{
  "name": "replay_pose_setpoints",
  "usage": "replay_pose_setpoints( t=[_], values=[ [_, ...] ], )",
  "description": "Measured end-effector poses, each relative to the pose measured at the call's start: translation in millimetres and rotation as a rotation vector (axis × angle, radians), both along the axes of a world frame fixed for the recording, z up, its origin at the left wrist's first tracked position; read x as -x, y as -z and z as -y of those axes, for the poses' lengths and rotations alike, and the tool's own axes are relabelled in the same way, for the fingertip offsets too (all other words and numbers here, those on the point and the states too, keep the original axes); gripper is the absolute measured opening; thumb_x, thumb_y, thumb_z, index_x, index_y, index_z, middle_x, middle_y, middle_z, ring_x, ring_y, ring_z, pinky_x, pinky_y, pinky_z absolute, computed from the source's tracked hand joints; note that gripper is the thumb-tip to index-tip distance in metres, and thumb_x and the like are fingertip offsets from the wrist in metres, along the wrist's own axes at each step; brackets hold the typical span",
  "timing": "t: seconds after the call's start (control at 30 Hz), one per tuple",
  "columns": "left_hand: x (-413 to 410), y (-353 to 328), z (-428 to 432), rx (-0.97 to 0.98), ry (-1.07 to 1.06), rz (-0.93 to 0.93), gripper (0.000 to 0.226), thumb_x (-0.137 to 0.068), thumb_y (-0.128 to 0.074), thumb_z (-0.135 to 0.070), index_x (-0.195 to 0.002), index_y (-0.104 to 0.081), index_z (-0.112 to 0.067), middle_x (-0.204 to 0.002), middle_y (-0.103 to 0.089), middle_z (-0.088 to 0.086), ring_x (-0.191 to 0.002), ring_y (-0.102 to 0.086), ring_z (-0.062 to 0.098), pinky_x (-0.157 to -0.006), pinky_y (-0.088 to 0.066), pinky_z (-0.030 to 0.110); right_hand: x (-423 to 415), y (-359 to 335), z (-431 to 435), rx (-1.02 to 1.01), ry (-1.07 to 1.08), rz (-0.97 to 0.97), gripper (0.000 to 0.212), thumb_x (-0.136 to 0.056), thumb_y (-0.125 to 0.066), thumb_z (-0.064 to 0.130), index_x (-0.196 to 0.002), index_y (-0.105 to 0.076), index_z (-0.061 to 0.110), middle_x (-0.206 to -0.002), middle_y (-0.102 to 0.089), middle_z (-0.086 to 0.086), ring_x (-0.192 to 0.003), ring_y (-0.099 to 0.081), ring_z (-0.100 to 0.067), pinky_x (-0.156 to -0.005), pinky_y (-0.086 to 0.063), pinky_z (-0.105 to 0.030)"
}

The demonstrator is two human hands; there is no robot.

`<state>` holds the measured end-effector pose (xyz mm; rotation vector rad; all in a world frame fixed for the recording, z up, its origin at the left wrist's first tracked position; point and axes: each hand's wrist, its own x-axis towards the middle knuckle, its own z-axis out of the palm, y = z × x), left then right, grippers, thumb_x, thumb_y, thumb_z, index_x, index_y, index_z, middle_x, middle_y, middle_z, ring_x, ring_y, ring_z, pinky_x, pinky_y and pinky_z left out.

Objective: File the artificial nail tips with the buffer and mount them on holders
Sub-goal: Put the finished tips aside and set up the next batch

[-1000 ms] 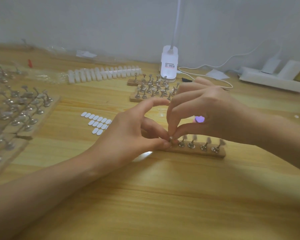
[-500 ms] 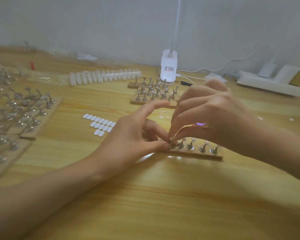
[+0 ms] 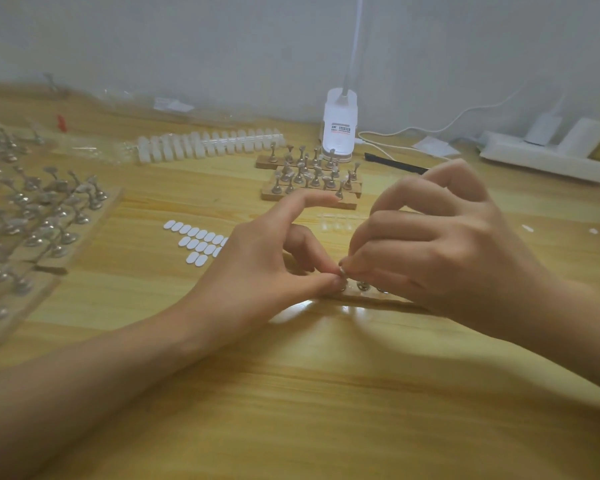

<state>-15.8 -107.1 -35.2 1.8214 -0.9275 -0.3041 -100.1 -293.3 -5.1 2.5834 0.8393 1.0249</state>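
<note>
A pale wooden table (image 3: 291,393) with a striped grain fills the view and meets a grey wall at the far side. Two bare forearms reach in from the near corners and meet at the centre.

The left hand (image 3: 257,268) pinches with its thumb and a curled finger, and its index finger arches up over them. The right hand (image 3: 440,258) is curled, with all its fingertips bunched downward. Both hands pinch the same spot: the end holder (image 3: 342,273), a small metal stand at the left end of a narrow wooden strip (image 3: 361,296). The strip lies directly under the hands, and the right hand mostly hides it. Whether a nail tip sits between the fingertips is too small to tell.

On the far left lie blurred clear trays of many metal stands (image 3: 49,216). At the far right is a white power strip (image 3: 548,154). At the far centre stands a white lamp base (image 3: 340,126). To its left runs a long row of milky nail tips (image 3: 208,145). Just in front of the lamp are wooden blocks of upright metal stands (image 3: 309,178).

White oval sticky tabs (image 3: 196,239) lie in rows just left of the left hand. A faint row of clear nail tips (image 3: 336,225) lies just beyond the fingers, between the two hands.
</note>
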Motion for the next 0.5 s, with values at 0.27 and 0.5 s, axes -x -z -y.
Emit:
replay_pose_setpoints(
  t=[0.27, 0.5],
  values=[
    [0.8, -0.9, 0.3, 0.007, -0.005, -0.005, 0.067, -0.076, -0.083, -0.017, -0.128, -0.050, -0.042, -0.075, -0.073, -0.013, -0.078, -0.070, 0.007, -0.067, -0.043, 0.007, 0.6, -1.1, -2.8, 0.035, 0.027, 0.008, 0.026, -0.096, -0.065, 0.019, -0.071, -0.070, 0.024, -0.075, -0.067, 0.010, -0.082, -0.066, -0.019, -0.082, -0.034, -0.035],
    [0.3, -1.0, 0.3, 0.001, -0.001, 0.000, 0.068, -0.074, -0.083, -0.019, -0.129, -0.050, -0.041, -0.075, -0.073, -0.013, -0.078, -0.069, 0.008, -0.073, -0.051, 0.017, 2.7, -5.1, -4.5, -0.014, 0.036, -0.060, 0.023, -0.094, -0.065, 0.018, -0.074, -0.072, 0.026, -0.076, -0.068, 0.012, -0.082, -0.065, -0.019, -0.083, -0.034, -0.036]
  ],
)
